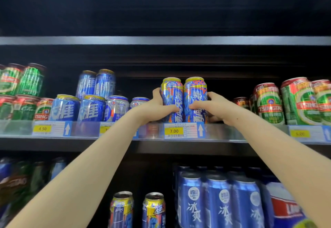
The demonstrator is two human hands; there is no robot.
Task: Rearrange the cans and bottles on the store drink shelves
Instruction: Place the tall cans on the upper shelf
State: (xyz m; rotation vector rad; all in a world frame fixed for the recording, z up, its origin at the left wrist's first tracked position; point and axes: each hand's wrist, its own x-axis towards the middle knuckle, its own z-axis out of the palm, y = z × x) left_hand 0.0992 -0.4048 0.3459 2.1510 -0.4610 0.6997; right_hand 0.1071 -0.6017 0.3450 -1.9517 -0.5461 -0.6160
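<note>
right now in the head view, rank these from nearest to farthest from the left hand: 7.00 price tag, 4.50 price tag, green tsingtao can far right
From the left hand:
1. 7.00 price tag, just below and right of it.
2. 4.50 price tag, far left along the shelf edge.
3. Green Tsingtao can, far right, past the right hand.

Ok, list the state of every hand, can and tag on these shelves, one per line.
left hand: gripping the left yellow-top can
right hand: gripping the right yellow-top can
left yellow-top can: upright, touching its twin
right yellow-top can: upright, at shelf front
7.00 price tag: clipped on the rail below the pair
green Tsingtao cans: upright, right of the pair
lower yellow-top cans: upright, tops sealed
</note>
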